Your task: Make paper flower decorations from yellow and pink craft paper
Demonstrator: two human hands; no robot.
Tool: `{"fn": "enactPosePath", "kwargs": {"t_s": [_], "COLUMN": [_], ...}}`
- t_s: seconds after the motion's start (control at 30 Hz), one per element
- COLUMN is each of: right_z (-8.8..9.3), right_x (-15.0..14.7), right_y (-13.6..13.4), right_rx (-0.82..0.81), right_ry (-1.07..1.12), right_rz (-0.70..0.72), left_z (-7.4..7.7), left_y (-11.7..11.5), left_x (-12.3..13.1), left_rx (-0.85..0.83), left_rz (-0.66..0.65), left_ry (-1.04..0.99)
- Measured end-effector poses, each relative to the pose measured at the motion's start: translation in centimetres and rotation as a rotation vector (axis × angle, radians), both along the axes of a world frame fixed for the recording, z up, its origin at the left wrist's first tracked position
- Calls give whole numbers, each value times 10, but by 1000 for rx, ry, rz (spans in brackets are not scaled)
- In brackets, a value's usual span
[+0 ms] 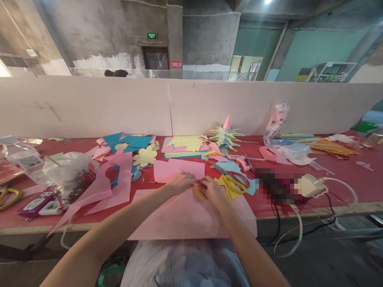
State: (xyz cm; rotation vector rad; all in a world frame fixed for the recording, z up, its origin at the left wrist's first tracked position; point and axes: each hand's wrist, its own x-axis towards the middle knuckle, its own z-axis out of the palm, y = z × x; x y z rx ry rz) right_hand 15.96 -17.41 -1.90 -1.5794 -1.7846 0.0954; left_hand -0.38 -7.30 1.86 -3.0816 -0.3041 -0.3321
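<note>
My left hand [183,181] and my right hand [211,188] meet above a large pink paper sheet [179,221] at the table's front edge. Their fingertips are closed on a small pink paper piece [198,183], mostly hidden by the fingers. Under the right hand's fingers lies a yellow paper strip [198,193]. Just beyond the left hand is a pink paper rectangle [167,170]. Red-handled scissors [239,180] rest beside the right hand, next to fringed yellow paper [226,189].
A fringed paper tree with a pink cone top [226,133] stands at the back, with a pink glue gun [241,161] before it. Cut pink paper [119,179] and a yellow paper flower [146,155] lie left. Right is a white charger [311,185] with cables.
</note>
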Motion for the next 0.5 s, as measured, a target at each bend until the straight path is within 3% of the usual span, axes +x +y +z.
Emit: {"fn": "enactPosePath", "kwargs": {"t_s": [0.27,0.5], "right_z": [15,17], "right_x": [-1,13], "right_y": [1,19], "right_rx": [10,35], "right_ry": [-296,-252], "right_rz": [-62,2], "left_z": [-5,-4], "left_y": [-10,-10], "left_x": [-5,-1], "left_rx": [6,65], "left_rz": [71,166], "left_ry": [-99,-162]}}
